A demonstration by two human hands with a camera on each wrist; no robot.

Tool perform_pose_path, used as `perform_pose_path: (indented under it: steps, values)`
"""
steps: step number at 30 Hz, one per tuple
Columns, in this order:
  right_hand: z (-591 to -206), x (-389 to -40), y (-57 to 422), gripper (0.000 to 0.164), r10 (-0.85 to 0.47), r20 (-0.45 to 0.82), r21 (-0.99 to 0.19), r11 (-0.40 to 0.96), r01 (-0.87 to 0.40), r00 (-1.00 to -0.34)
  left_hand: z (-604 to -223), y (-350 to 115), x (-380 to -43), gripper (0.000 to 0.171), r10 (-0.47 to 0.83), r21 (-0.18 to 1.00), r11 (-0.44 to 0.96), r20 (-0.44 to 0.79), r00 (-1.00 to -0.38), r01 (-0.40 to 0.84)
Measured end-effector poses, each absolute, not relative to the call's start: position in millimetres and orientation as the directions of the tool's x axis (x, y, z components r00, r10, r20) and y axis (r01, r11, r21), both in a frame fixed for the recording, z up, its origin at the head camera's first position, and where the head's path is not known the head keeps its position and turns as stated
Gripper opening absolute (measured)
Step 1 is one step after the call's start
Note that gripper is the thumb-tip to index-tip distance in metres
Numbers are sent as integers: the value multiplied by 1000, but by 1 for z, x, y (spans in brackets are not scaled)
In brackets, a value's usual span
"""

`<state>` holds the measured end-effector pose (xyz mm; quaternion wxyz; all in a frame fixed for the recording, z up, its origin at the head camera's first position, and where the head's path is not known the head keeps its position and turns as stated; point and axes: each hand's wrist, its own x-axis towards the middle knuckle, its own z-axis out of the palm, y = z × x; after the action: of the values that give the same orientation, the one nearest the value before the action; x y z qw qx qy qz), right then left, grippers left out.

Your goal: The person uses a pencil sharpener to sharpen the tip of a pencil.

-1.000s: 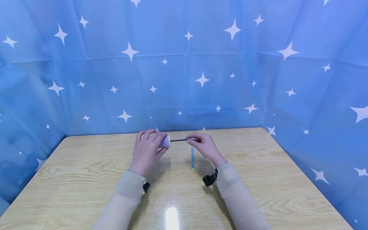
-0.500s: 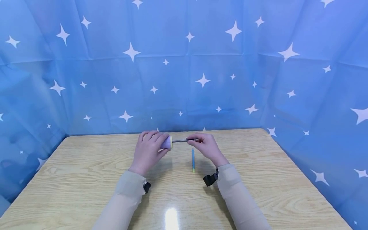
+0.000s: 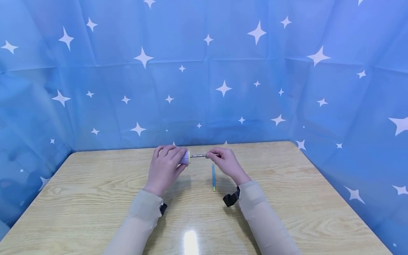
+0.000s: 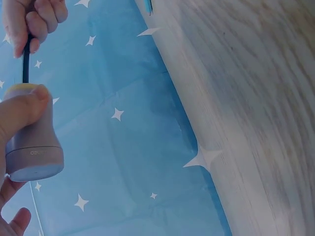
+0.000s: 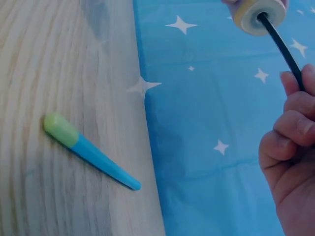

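Note:
My left hand (image 3: 162, 170) grips a lilac electric pencil sharpener (image 4: 39, 132) with a yellow rim, thumb along its side. The sharpener lies sideways in the head view, its opening facing right. A thin dark pencil (image 5: 281, 45) runs into that opening; its inserted tip is hidden. Fingers of my right hand (image 3: 227, 164) pinch the pencil's other end. Both hands are over the far part of the table. Below and beside the right hand lies a tapered blue stick with a green end (image 5: 101, 160), its kind unclear.
The wooden table (image 3: 95, 212) has its far edge just behind the hands. A blue curtain with white stars (image 3: 191, 88) hangs behind it and along both sides. Black wrist cameras (image 3: 231, 199) sit at the sleeves.
The sharpener shifts slightly to the right, so a shorter length of pencil shows between the hands than a second ago. The blue stick stays where it lies.

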<state>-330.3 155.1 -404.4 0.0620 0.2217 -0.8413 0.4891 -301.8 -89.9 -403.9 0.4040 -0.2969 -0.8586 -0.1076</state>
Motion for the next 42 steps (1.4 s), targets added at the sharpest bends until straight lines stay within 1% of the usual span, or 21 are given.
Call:
perform_pose_path:
  steps: [4,10,12,15,17,22,24,27,34,38,42]
  values:
    - [-403,-331,154,26,-310,291,-817,411,-404,-905,-404,-89,-302,46,423,-69,805,763,-489,589]
    - [-404,-333,152,39,-341,220,-858,379,-348,-914,-404,-90,-303,46,417,-81,799,788,-453,596]
    - [-404,-333,151,37,-336,228,-852,386,-355,-914,-405,-90,-304,46,417,-83,796,794,-442,600]
    - [-404,-332,152,29,-305,257,-841,397,-368,-917,-404,-91,-306,46,424,-92,792,794,-435,604]
    - [-404,-331,155,27,-282,272,-842,394,-369,-920,-405,-92,-306,46,420,-83,793,792,-443,604]
    - [-404,-331,163,29,-248,284,-859,363,-360,-926,-404,-97,-305,46,378,-31,808,794,-476,588]
    - [-403,-331,164,28,-253,285,-862,354,-363,-925,-403,-99,-304,46,374,-26,811,792,-483,585]
    - [-401,-331,164,28,-277,281,-856,359,-370,-919,-402,-98,-304,46,386,-32,802,791,-476,597]
    - [-400,-329,162,23,-302,294,-815,416,-403,-907,-401,-94,-304,44,397,-31,794,782,-480,607]
    - [-401,-330,160,24,-311,304,-818,400,-414,-900,-400,-93,-303,44,391,-23,796,783,-483,605]
    - [-403,-332,157,27,-310,294,-832,382,-402,-904,-401,-94,-304,45,386,-34,800,793,-472,599]
